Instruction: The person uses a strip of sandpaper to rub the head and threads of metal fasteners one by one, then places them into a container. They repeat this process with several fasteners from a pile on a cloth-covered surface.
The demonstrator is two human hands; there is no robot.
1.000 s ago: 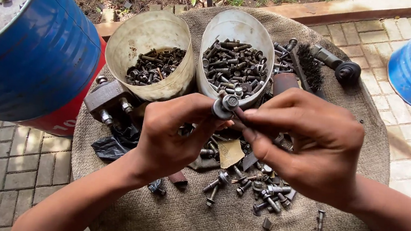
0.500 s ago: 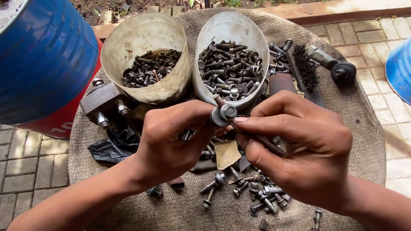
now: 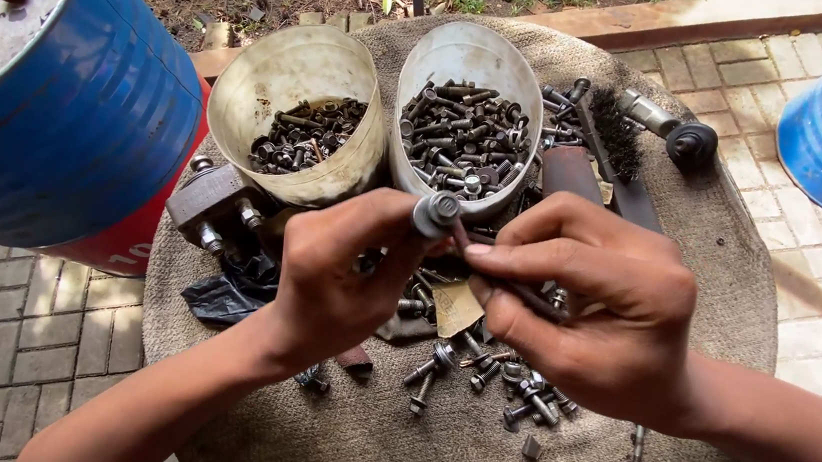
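Rusty steel bolt (image 3: 441, 214) pinched between both hands, sorting step in hand

The left hand (image 3: 336, 279) grips its washered head while the right hand (image 3: 590, 304) closes on the shank, above the sackcloth-covered table (image 3: 730, 252). The fuller cream tub (image 3: 462, 115) sits at twelve o'clock of the bolt, the other tub (image 3: 302, 110) at ten, loose bolts (image 3: 498, 375) at five; next likely calls for twisting, then dropping it in a tub

Two tubs (image 3: 296, 125) (image 3: 468, 106) of bolts side by side behind hands, loose bolts (image 3: 488, 374) in front, drum (image 3: 79, 129) at L

Dark flanged bolt (image 3: 438, 211), head up, tilted
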